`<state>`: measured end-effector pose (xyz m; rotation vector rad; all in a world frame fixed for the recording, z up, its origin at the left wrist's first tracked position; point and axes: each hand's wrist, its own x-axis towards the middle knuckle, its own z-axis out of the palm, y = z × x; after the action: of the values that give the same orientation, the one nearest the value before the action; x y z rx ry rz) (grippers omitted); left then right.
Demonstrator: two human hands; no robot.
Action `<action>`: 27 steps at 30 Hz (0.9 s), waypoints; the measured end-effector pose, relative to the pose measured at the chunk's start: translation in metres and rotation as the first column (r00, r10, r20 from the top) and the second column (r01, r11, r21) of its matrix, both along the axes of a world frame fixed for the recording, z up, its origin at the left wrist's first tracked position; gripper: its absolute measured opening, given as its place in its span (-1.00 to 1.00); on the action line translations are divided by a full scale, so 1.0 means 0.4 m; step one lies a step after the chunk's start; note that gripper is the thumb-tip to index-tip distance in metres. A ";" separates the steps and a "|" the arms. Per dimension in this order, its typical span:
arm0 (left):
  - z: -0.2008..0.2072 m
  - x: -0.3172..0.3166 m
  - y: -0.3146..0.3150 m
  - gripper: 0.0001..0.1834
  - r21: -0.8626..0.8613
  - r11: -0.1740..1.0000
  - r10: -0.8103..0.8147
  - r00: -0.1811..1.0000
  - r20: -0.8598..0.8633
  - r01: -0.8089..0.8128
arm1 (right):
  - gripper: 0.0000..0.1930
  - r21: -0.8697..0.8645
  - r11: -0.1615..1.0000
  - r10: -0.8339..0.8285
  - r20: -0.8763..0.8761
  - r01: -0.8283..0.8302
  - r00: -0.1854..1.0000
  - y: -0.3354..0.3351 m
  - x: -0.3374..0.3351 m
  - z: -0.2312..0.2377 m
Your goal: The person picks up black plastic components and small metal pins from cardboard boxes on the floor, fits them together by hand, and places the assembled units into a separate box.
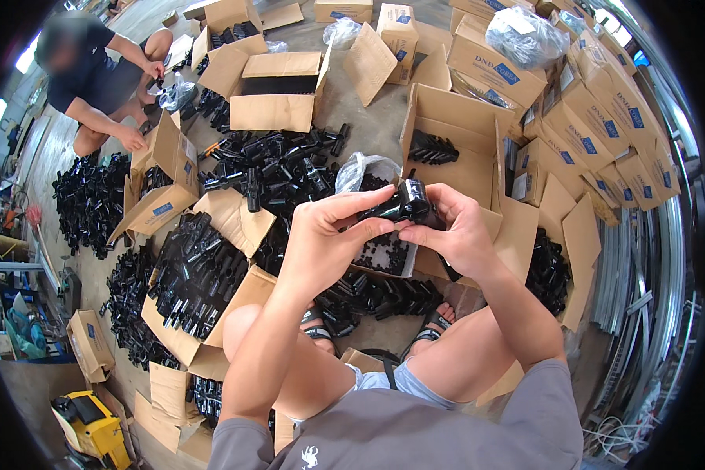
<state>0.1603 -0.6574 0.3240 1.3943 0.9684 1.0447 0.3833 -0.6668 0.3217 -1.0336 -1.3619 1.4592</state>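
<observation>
Head view, only one up. From here, taking the tall open carton (464, 111) as datum: the glossy black fitting (414, 200) is in the air by the carton's near-left corner, pinched two-handed. Left hand (330, 222) has thumb and fingertips on the narrow leg; right hand (464, 229) has its fingertips around the wide cylindrical end. Underside contact hidden, can't tell how firm.

Long axis runs roughly left-right, across the carton's front, wide end toward the carton. So the key relation, my read: right hand is the nearer one, to both wide end and carton; left hand sits on the far side of the part.

A neat stack of black fittings (432, 148) is inside the carton, against its left wall. Clear plastic bag (359, 171) just left of the carton, loose black pile (278, 166) further left.
</observation>
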 end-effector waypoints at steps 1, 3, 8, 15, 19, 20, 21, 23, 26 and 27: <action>-0.007 0.002 -0.002 -0.55 0.029 1.000 0.011 0.999 0.038 -0.012 | -0.56 -0.008 1.000 0.001 -0.005 -0.001 1.000 -0.005 0.000 0.004; -0.010 0.002 -0.006 -0.56 0.098 0.995 0.024 0.999 0.042 -0.028 | -0.56 -0.003 1.000 0.008 0.002 -0.008 1.000 -0.011 0.003 0.011; -0.002 0.011 -0.013 -0.57 0.218 0.975 0.049 0.998 -0.035 -0.041 | -0.55 0.042 0.999 0.021 0.042 -0.023 0.999 -0.018 0.016 0.015; -0.001 0.022 -0.012 -0.56 0.191 0.982 0.008 0.997 -0.074 0.006 | -0.56 0.024 0.999 -0.037 -0.016 0.038 0.999 -0.016 0.017 -0.004; -0.025 0.048 -0.022 -0.49 0.030 1.000 -0.001 1.000 0.007 0.001 | -0.65 -0.142 0.982 -0.129 -0.034 0.123 0.991 -0.011 0.013 -0.012; -0.027 0.056 -0.027 -0.46 -0.011 1.000 -0.014 1.000 0.001 0.014 | -0.67 -0.197 0.970 -0.149 -0.008 0.145 0.989 -0.009 0.018 -0.011; -0.037 0.063 -0.026 -0.45 -0.030 0.999 -0.019 0.999 -0.036 0.018 | -0.67 -0.256 0.955 -0.151 0.017 0.150 0.988 -0.006 0.022 -0.006; -0.065 0.070 -0.024 -0.43 -0.069 0.998 -0.022 0.994 -0.108 0.015 | -0.68 -0.372 0.915 -0.141 0.070 0.157 0.988 0.002 0.027 0.010; -0.092 0.072 -0.024 -0.49 -0.357 0.934 0.050 0.985 0.165 0.013 | -0.38 -0.456 0.890 -0.017 0.005 0.017 1.000 0.030 0.060 0.000; -0.098 0.066 -0.024 -0.50 -0.468 0.883 0.118 0.951 0.287 0.031 | -0.30 -0.516 0.856 -0.002 -0.080 -0.040 0.997 0.041 0.058 0.007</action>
<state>0.1867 -0.6672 0.2847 0.7843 0.9421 0.9459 0.4066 -0.6503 0.3243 -1.2799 -0.9355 1.9196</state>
